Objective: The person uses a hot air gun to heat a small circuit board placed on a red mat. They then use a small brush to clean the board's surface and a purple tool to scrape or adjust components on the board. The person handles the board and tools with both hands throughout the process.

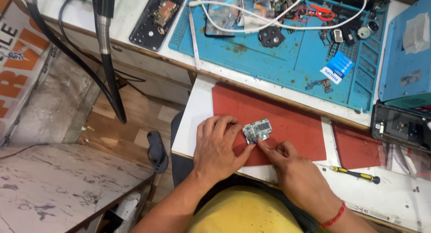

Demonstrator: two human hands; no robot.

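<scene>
We see the left hand [218, 145] pressed flat on the red mat [287, 125], fingers steadying the circuit board [257, 129] near the mat's front left corner. The right hand [287, 163] pinches a thin tool whose tip touches the board's near edge. A screwdriver [354, 174] lies by the tabletop's front edge; a blue mat [287, 57] sits toward the back.

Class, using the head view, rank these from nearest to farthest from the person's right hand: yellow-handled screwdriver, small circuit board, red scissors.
1. Small circuit board: at the right hand's fingertips, on the red mat.
2. Yellow-handled screwdriver: to its right, on the white surface.
3. Red scissors: far up on the blue mat.
</scene>
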